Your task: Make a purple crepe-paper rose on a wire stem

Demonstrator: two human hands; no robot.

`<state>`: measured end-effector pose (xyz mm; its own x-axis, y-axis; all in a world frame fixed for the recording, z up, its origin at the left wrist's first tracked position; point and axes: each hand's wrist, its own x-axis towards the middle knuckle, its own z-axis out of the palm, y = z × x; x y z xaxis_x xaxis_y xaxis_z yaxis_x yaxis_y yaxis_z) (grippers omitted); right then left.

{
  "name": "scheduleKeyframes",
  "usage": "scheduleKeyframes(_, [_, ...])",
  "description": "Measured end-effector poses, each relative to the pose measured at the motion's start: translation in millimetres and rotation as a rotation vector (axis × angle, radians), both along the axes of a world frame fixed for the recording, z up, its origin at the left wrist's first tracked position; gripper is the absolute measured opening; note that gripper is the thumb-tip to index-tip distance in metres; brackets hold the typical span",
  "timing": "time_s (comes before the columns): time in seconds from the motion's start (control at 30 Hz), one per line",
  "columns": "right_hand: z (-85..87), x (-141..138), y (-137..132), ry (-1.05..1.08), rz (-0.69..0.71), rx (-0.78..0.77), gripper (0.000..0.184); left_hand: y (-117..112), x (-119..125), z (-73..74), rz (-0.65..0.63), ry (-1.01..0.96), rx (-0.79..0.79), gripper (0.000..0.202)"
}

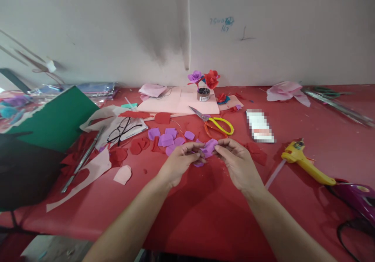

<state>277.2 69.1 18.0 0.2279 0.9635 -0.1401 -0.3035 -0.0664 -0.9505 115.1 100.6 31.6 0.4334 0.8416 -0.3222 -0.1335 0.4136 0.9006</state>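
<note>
Scissors (215, 122) behind | glue gun (307, 163) rightward | left hand (178, 162), right hand (238, 163) pinch purple petal (209, 147)

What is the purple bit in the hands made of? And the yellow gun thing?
The purple piece, pinched between the left hand and right hand: probably thin foam or paper, matte; it bends softly, no shine. The yellow glue gun: likely hard plastic, smooth with faint gloss.
</note>
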Motion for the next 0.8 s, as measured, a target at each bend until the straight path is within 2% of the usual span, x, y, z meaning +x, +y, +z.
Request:
scheduleKeyframes(0.33, [0.1,-1.1,0.5,0.014,-0.004,-0.013,0.018,-0.1,1.2,-0.9,0.038,-0.016,-0.05,0.019])
scheduleKeyframes(0.6, [0.1,-2.3,0.8,0.002,0.01,-0.018,0.016,5.2,2.9,-4.9,0.118,-0.042,-0.088,0.021])
scheduleKeyframes(0.8, [-2.7,-2.9,0.5,-0.014,0.03,-0.009,0.014,6.7,4.0,-7.5,0.109,-0.016,-0.095,0.026])
